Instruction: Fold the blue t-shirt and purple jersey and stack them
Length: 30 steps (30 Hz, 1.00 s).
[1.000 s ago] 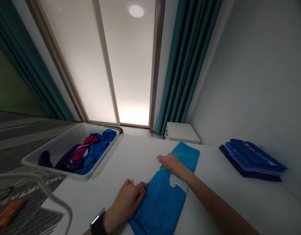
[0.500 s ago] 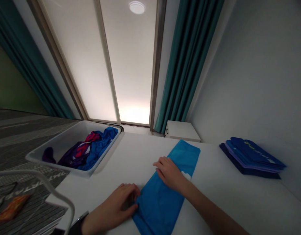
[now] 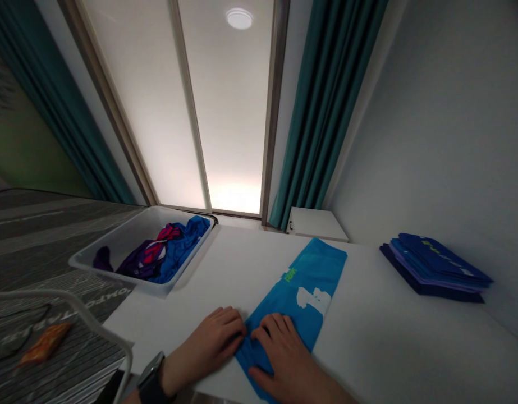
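1. A frosted glass panel [image 3: 225, 112] between teal curtains [image 3: 326, 112] fills the upper middle of the frame; patterned carpet [image 3: 40, 224] stretches along the left.
2. A white table [image 3: 410, 342] spans the lower right.
3. A white plastic bin [image 3: 124, 230] sits at the table's upper-left corner, holding crumpled purple, pink and blue garments [image 3: 174, 252].
4. A folded stack of navy and blue garments [image 3: 435, 269] rests at right.
5. A blue T-shirt [image 3: 303, 292], folded into a long strip with green and white print showing, lies lengthwise at lower centre.
6. The right hand [image 3: 282, 356], higher up the shirt a moment earlier, now sits beside the left hand [image 3: 206, 345] at the shirt's near end, easing the cloth there into a crease.
7. The right hand's fingers [image 3: 275, 331] press spread on the fabric; the left hand's fingers [image 3: 231, 322] lie close together at the shirt's edge, with no pinch visible.
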### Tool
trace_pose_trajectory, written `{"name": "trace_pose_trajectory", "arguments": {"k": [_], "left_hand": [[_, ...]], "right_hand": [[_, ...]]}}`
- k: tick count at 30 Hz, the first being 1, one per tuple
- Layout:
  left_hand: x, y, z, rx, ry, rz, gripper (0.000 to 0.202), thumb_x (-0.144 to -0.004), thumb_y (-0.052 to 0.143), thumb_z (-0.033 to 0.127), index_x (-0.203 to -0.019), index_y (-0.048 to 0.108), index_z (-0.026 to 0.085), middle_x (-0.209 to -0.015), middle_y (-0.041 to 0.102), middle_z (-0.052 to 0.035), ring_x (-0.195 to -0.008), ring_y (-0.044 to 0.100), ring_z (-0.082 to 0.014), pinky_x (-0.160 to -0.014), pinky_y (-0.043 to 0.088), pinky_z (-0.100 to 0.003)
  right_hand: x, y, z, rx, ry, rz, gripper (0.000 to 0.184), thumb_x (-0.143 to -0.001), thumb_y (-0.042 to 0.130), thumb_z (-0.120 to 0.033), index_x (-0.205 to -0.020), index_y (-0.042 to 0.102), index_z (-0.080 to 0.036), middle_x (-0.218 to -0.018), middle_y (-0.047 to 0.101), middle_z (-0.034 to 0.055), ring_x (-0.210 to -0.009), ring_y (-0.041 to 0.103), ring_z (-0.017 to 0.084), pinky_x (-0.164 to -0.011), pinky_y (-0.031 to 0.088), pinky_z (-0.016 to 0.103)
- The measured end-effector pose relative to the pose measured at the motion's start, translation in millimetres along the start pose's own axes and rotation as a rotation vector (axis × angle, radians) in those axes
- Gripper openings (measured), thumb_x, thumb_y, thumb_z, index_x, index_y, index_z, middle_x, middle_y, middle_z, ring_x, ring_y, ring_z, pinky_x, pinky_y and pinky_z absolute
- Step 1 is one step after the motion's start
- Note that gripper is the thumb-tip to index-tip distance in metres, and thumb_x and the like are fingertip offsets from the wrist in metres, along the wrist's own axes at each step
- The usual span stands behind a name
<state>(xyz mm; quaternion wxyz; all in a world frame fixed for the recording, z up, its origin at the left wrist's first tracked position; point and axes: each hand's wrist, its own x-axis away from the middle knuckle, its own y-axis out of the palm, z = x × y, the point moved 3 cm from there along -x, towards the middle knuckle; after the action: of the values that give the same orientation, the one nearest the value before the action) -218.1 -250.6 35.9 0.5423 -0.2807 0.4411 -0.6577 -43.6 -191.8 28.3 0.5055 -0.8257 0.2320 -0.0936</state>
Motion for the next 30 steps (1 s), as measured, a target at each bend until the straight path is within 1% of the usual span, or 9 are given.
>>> {"name": "trace_pose_trajectory", "arguments": {"k": [5,7,9,11,15,21,25,27,30], "left_hand": [[0.0,-2.9,-2.1,0.083,-0.045,-0.012,0.011,-0.091,0.05,0.015,-0.093,0.058,0.022,-0.094,0.061,-0.0024,-0.09,0.054,-0.0179,-0.082,0.039,-0.029],[-0.7,-5.2,-1.6,0.1,-0.077,-0.036,0.01,-0.089,0.055,0.019,-0.098,0.058,0.023,-0.095,0.06,-0.0024,-0.091,0.054,-0.0187,-0.082,0.04,-0.029],[-1.9,-6.8,0.5,0.089,-0.101,-0.066,0.02,-0.085,0.062,0.023,-0.105,0.058,0.024,-0.099,0.06,-0.0027,-0.092,0.054,-0.0199,-0.082,0.04,-0.03],[-3.6,-7.2,3.5,0.052,-0.11,-0.086,0.029,-0.08,0.068,0.024,-0.107,0.057,0.024,-0.101,0.06,-0.0029,-0.094,0.055,-0.0213,-0.082,0.04,-0.031],[-6.4,-5.8,6.5,0.014,-0.084,-0.085,0.018,-0.083,0.06,0.018,-0.1,0.058,0.023,-0.1,0.062,-0.0027,-0.094,0.056,-0.0207,-0.084,0.039,-0.032],[-5.6,-5.9,-6.0,0.206,-0.109,-0.067,0.015,-0.094,0.047,0.02,-0.095,0.061,0.022,-0.093,0.065,-0.0016,-0.088,0.058,-0.0161,-0.081,0.041,-0.026],[-6.8,-6.5,-10.8,0.287,-0.161,-0.066,0.017,-0.094,0.045,0.023,-0.092,0.061,0.021,-0.09,0.065,-0.001,-0.086,0.058,-0.0154,-0.08,0.042,-0.025],[-7.7,-8.5,-7.5,0.286,-0.179,-0.068,0.017,-0.093,0.045,0.023,-0.093,0.061,0.021,-0.089,0.065,-0.0012,-0.084,0.057,-0.0154,-0.078,0.042,-0.025],[-8.4,-12.3,1.5,0.236,-0.188,-0.096,0.017,-0.088,0.053,0.026,-0.103,0.06,0.021,-0.088,0.064,-0.001,-0.08,0.056,-0.0164,-0.075,0.043,-0.026]], "right_hand": [[4.8,6.4,4.2,0.035,-0.011,0.0,0.032,-0.086,0.061,-0.035,-0.116,0.052,-0.026,-0.119,0.054,0.0056,-0.115,0.043,0.027,-0.103,0.029,0.046],[4.9,10.1,4.3,0.065,0.011,0.027,0.023,-0.086,0.059,-0.029,-0.109,0.055,-0.024,-0.114,0.056,0.0059,-0.114,0.045,0.028,-0.103,0.029,0.046],[4.2,12.8,2.6,0.069,0.019,0.047,0.012,-0.087,0.055,-0.022,-0.099,0.056,-0.023,-0.105,0.059,0.0048,-0.109,0.048,0.026,-0.103,0.03,0.044],[2.9,12.4,0.1,0.038,0.01,0.057,0.008,-0.089,0.05,-0.017,-0.093,0.056,-0.023,-0.098,0.06,0.0032,-0.102,0.052,0.022,-0.1,0.032,0.04],[1.2,2.1,-0.4,-0.091,0.002,0.038,0.012,-0.092,0.045,-0.014,-0.09,0.053,-0.022,-0.093,0.062,0.0013,-0.093,0.055,0.019,-0.092,0.036,0.035],[4.1,-13.4,7.3,-0.312,0.082,0.032,0.016,-0.095,0.04,-0.015,-0.097,0.054,-0.023,-0.089,0.061,-0.0002,-0.088,0.056,0.016,-0.087,0.039,0.031],[6.4,-8.8,2.1,-0.202,0.098,0.021,0.011,-0.088,0.051,-0.016,-0.095,0.055,-0.023,-0.09,0.062,0.0007,-0.093,0.056,0.019,-0.095,0.035,0.036],[7.3,-3.9,-0.9,-0.123,0.094,0.031,0.018,-0.083,0.058,-0.017,-0.1,0.055,-0.022,-0.097,0.063,0.0023,-0.099,0.055,0.021,-0.1,0.032,0.04],[7.9,0.0,-3.5,-0.11,0.06,0.026,0.032,-0.083,0.054,-0.014,-0.113,0.053,-0.024,-0.11,0.062,0.0035,-0.107,0.054,0.022,-0.102,0.03,0.04]]}}
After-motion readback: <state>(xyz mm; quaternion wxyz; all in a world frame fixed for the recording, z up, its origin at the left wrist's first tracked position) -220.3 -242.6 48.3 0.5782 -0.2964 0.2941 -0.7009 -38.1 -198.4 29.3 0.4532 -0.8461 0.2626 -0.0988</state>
